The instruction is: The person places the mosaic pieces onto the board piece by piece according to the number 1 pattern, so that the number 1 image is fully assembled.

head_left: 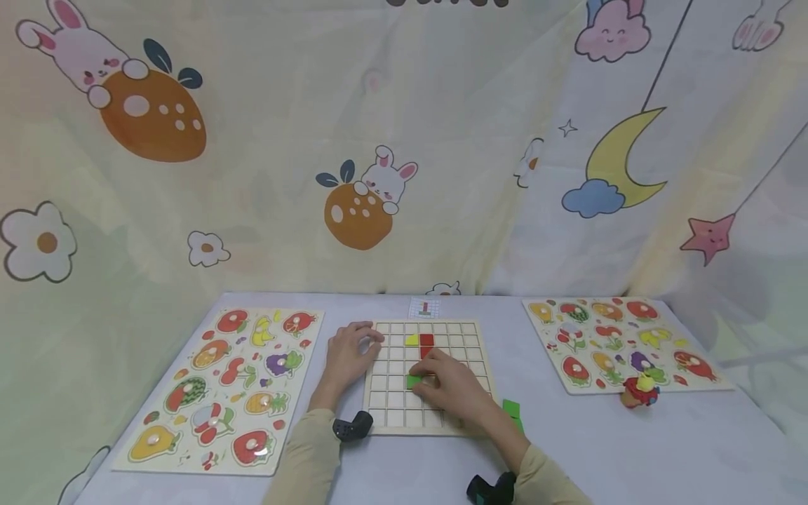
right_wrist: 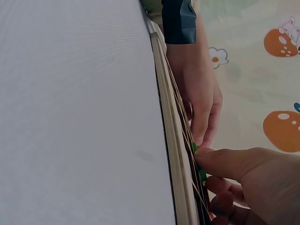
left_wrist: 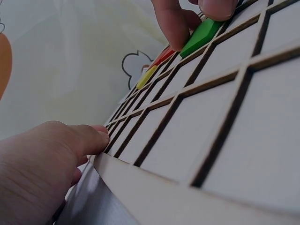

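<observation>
Two hands work the wooden grid board [head_left: 424, 414]. Your right hand [head_left: 451, 387] pinches a green piece [head_left: 413, 381] between thumb and fingertips, tilted over a middle square. Your left hand [head_left: 349, 355] rests its loosely curled fingers on the board's left edge. Red piece [head_left: 426, 344] and yellow piece [head_left: 412, 339] sit touching farther back. Beyond lies a small card [head_left: 424, 307]; its print is unreadable.

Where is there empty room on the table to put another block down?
Bare cloth lies between the grid board and the right fruit puzzle, behind the loose green blocks, and along the near edge right of the right hand. The gap between the left fruit puzzle and the board is crowded by the left hand.
</observation>
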A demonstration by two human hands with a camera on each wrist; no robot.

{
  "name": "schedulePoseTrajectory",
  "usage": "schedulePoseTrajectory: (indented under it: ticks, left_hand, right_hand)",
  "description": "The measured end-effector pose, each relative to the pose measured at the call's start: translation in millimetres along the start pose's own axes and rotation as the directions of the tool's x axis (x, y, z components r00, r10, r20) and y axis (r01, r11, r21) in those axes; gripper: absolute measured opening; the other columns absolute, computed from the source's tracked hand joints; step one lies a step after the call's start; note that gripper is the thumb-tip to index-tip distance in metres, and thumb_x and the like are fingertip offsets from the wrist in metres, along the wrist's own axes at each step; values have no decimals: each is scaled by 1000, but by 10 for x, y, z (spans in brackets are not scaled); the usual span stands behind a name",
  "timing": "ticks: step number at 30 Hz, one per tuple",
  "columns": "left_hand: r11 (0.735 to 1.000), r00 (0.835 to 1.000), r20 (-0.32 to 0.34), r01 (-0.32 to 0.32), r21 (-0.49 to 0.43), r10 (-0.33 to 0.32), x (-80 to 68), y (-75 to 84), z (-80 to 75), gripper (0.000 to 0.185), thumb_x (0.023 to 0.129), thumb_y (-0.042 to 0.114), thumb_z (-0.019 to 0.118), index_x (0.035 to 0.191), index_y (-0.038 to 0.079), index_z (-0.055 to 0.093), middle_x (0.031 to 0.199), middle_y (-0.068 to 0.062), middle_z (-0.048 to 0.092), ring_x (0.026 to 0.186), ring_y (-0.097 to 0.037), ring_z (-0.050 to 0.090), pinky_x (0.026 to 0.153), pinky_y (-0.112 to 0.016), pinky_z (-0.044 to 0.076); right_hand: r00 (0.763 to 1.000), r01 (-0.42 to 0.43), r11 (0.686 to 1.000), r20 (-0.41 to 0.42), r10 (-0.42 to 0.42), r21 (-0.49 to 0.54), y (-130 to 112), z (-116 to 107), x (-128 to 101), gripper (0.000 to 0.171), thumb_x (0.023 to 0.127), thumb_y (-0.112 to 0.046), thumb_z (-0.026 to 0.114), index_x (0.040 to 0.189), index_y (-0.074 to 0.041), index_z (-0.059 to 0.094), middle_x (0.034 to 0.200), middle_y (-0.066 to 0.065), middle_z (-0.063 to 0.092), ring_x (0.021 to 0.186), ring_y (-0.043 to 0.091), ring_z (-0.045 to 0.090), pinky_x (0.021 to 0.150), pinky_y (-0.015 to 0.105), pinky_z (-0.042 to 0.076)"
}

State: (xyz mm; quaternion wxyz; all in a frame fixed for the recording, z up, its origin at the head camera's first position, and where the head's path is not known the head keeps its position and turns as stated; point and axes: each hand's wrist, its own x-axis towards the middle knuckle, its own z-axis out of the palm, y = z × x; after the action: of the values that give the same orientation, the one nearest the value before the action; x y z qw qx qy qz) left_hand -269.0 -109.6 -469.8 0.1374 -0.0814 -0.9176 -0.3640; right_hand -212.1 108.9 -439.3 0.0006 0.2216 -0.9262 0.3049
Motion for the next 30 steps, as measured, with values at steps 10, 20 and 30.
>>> schedulePoseTrajectory:
  ticks: [10, 20, 30]
  left_hand:
    - [1000, 1000, 0, 8, 0, -8, 1, -13, 6, 10, 85, 20, 66, 93, 24, 70, 130, -5, 59, 121, -32, 49, 101, -54, 32]
    - [1000, 1000, -14, 2, 0, -2, -4, -29, -3, 9, 85, 21, 67, 92, 24, 70, 130, -5, 59, 121, -33, 50, 100, -55, 32]
    - [1000, 1000, -9, -21, -5, 21, 8, -47, 15, 10, 84, 20, 67, 93, 23, 70, 130, -6, 59, 120, -33, 50, 99, -55, 33]
  right_hand:
    - [1000, 15, 1000, -8, -15, -17, -24, 28, 2, 23, 85, -26, 68, 108, -20, 69, 94, -10, 54, 67, 5, 46, 58, 18, 41]
    - [1000, 3, 1000, 26, -4, 26, -9, -93, -3, 17, 88, -25, 64, 104, -21, 68, 93, -10, 58, 73, 8, 50, 63, 20, 43]
    - [985, -49, 997, 171, 37, 66, 347, -540, -138, 5, 91, -23, 62, 92, -19, 62, 81, -7, 58, 68, 10, 51, 59, 23, 44]
